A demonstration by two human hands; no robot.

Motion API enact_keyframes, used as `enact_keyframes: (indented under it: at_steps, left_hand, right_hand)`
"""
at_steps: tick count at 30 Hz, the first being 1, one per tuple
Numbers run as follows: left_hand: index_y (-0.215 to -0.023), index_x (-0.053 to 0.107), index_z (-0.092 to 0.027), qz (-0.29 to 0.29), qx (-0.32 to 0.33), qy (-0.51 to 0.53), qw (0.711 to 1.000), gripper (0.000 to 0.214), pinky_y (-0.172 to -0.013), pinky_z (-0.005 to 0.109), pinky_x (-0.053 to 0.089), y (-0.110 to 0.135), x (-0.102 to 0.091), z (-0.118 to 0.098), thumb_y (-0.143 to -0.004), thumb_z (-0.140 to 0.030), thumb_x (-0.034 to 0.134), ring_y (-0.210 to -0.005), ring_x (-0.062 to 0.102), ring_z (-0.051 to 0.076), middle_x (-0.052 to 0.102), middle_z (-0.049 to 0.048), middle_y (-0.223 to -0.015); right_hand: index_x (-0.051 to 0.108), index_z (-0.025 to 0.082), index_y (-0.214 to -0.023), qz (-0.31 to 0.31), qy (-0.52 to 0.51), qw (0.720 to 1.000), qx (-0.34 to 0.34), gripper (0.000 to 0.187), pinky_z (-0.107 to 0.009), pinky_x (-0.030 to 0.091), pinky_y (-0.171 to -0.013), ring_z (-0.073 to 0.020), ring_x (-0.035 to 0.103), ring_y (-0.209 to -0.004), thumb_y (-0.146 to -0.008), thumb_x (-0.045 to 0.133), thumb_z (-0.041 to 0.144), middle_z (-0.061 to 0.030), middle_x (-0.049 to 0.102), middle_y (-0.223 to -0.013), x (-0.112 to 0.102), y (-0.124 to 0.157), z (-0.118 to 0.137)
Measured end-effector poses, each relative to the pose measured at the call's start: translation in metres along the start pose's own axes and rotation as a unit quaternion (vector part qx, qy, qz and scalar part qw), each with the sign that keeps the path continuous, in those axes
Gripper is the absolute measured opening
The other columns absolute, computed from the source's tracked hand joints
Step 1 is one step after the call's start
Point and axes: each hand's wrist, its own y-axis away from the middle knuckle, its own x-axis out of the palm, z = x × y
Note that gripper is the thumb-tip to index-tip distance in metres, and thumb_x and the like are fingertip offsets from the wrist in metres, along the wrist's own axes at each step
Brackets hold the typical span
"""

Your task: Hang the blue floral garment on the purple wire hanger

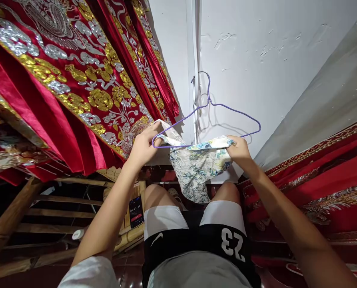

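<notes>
A white garment with a blue and yellow floral print (198,170) is stretched between my two hands, its lower part hanging toward my knees. My left hand (146,142) is closed on the garment's left upper edge, beside the left corner of a purple hanger (232,109). On the other side, my right hand (238,149) pinches the right end of its upper band, below the hanger's right end. The hanger's bottom bar runs along the garment's top and is partly hidden by it. Its hook is up by a white vertical strip (195,52) on the wall.
Red cloth with gold and silver sequins (103,98) hangs at the left. More red embroidered fabric (331,192) lies along the right. A bamboo rack (64,214) stands at lower left, and a phone (136,212) showing a timer rests beside my leg. A white wall (271,40) rises ahead.
</notes>
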Motion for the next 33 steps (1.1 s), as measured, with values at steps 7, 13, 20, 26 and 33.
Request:
enact_keyframes:
  at_steps: [7,13,20,26,33]
  left_hand:
    - [-0.078,0.059,-0.019,0.109,-0.067,-0.037,0.991,0.026,-0.123,0.051,0.037,0.066,0.004,0.021,-0.094,-0.033,0.043,-0.151,0.040,0.031,0.047,0.0175,-0.159]
    - [-0.087,0.055,-0.023,-0.026,0.002,-0.025,0.999,0.029,-0.130,0.048,0.025,0.036,-0.022,-0.009,-0.103,-0.037,0.037,-0.159,0.023,0.026,0.026,0.0049,-0.171]
    - [-0.108,0.065,-0.021,-0.058,0.006,-0.040,0.997,0.027,-0.122,0.052,0.035,-0.030,-0.007,-0.005,-0.100,-0.031,0.042,-0.151,0.037,0.032,0.042,0.0113,-0.163]
    - [-0.101,0.075,-0.015,-0.006,-0.074,-0.008,0.997,0.028,-0.099,0.045,0.051,-0.036,0.013,0.035,-0.090,-0.028,0.052,-0.105,0.067,0.028,0.074,0.0147,-0.109]
    - [-0.101,0.075,-0.016,-0.021,-0.049,0.128,0.990,0.028,-0.083,0.031,0.052,-0.053,0.015,-0.023,-0.094,-0.025,0.049,-0.089,0.068,0.019,0.077,0.0074,-0.098]
  right_hand:
    - [0.036,0.022,-0.059,0.020,0.033,0.999,0.006,0.013,-0.029,0.020,-0.054,-0.0124,0.029,-0.058,-0.067,0.046,0.021,0.0033,0.031,-0.057,0.017,0.004,-0.005]
    - [0.036,0.023,-0.059,0.005,-0.002,0.999,0.033,0.015,-0.029,0.019,-0.055,-0.0120,0.028,-0.060,-0.069,0.046,0.023,0.0034,0.029,-0.058,0.024,0.008,-0.001]
    - [0.035,0.023,-0.060,0.019,-0.014,0.999,0.023,0.015,-0.028,0.021,-0.056,-0.0127,0.029,-0.062,-0.071,0.044,0.026,0.0019,0.030,-0.060,0.015,0.018,0.009]
    - [0.027,0.023,-0.060,0.016,0.032,0.999,0.037,0.017,-0.030,0.016,-0.054,-0.0122,0.025,-0.061,-0.067,0.043,0.023,0.0019,0.025,-0.060,-0.003,0.019,0.017]
    - [0.038,0.022,-0.060,0.028,0.003,0.999,0.040,0.012,-0.028,0.023,-0.055,-0.0123,0.031,-0.061,-0.070,0.045,0.023,0.0022,0.033,-0.059,0.022,0.020,0.014]
